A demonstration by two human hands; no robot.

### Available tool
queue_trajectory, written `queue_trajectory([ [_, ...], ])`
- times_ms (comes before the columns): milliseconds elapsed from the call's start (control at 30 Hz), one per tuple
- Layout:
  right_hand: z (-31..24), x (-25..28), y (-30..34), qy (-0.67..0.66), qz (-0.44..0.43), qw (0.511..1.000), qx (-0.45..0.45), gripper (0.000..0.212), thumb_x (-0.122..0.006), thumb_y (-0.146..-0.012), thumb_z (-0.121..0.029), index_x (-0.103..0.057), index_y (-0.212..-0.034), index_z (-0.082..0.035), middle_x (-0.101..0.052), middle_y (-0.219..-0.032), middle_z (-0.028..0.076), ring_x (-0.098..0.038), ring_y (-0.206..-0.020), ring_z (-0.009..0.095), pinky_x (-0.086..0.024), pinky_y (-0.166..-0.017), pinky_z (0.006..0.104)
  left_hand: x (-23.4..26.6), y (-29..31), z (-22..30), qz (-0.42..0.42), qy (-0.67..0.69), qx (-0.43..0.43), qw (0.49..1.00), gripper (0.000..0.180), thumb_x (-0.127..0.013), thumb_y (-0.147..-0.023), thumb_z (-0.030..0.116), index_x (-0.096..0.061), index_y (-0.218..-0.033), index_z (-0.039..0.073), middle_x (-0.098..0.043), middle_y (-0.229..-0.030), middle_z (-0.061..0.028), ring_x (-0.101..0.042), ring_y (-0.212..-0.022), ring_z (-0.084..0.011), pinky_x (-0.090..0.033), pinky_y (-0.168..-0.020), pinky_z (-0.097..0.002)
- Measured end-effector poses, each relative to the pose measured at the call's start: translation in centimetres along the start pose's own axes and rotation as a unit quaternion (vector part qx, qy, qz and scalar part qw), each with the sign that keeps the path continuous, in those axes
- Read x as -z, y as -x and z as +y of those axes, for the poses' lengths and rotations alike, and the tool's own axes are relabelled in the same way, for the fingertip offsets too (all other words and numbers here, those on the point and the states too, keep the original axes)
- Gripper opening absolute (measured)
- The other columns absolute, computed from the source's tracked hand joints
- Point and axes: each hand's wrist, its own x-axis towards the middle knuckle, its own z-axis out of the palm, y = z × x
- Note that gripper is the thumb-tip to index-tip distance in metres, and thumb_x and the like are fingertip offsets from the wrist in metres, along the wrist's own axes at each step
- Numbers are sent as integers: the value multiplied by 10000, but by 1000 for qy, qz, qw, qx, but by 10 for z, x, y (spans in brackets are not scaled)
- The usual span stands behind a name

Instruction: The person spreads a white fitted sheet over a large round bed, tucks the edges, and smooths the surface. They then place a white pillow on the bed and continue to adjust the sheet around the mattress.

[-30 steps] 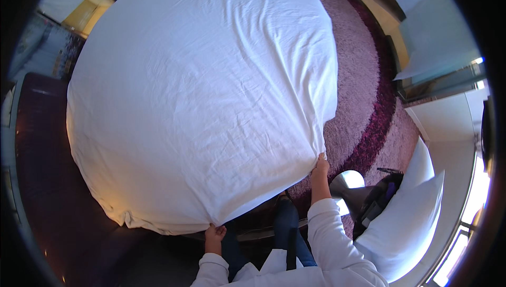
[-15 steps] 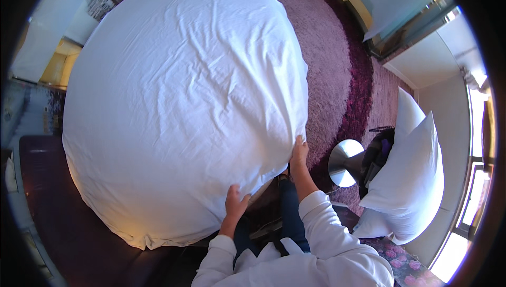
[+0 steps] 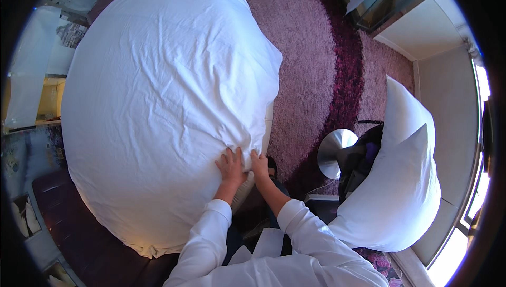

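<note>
A white fitted sheet (image 3: 158, 92) covers a large mattress, with creases running toward its right edge. My left hand (image 3: 230, 166) lies on top of the sheet near the right front corner, its fingers spread over the cloth. Close beside it, my right hand (image 3: 259, 164) grips the sheet's edge, and the cloth bunches between both hands. Below the lifted edge a pale strip of the mattress side (image 3: 243, 193) shows. The fingertips of my right hand are partly hidden in the folds.
To the right, white pillows (image 3: 390, 197) lean on a chair with dark items (image 3: 361, 160) and a round metal base (image 3: 332, 154). A purple rug (image 3: 305, 71) covers the floor beyond the bed. A dark leather headboard or bench (image 3: 79, 224) borders the lower left.
My right hand has moved left along the sheet's edge, drawing the cloth inward and baring some mattress side. My left hand has moved up onto the sheet beside it.
</note>
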Motion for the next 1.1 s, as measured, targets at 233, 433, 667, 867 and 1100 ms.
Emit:
queue_trajectory([
  [233, 10, -10, -14, -12, -66, 997, -39, 357, -549, -878, -152, -529, -1186, 26, -610, -1015, 67, -559, -889, 153, -464, -758, 287, -29, -28, -31, -4, 67, -29, 997, 777, -687, -704, 154, -311, -1381, 227, -249, -1430, -149, -315, -1261, -439, -384, -933, -575],
  [433, 28, 14, -35, -26, -106, 986, -130, 354, -577, -872, -178, -534, -1192, -34, -608, -1009, 48, -585, -882, 171, -516, -709, 340, -30, -34, -27, -14, 68, -75, 995, 759, -686, -703, 163, -335, -1377, 183, -239, -1417, -234, -313, -1252, -472, -347, -1013, -485],
  [667, -41, 24, -44, -3, -147, 968, -205, 310, -599, -863, -215, -568, -1151, -104, -607, -993, 17, -587, -856, 157, -506, -724, 326, -4, -25, -34, -82, 86, -13, 993, 732, -645, -784, 315, -283, -1417, 251, -174, -1475, -191, -258, -1298, -464, -324, -1047, -442],
  [867, -48, 29, -54, 11, -160, 967, -196, 276, -582, -871, -196, -583, -1132, -103, -606, -987, 16, -580, -877, 152, -501, -742, 310, -7, -39, -27, -126, 81, -5, 989, 740, -619, -800, 380, -256, -1431, 251, -125, -1493, -187, -209, -1322, -466, -306, -1056, -448],
  [1100, -29, 10, -58, -31, -128, 976, -172, 312, -554, -873, -148, -569, -1178, -80, -597, -1047, 29, -576, -919, 174, -490, -798, 336, -32, -48, -36, -108, 65, -7, 992, 805, -638, -766, 433, -233, -1439, 257, -82, -1507, -163, -147, -1348, -449, -309, -1052, -465],
])
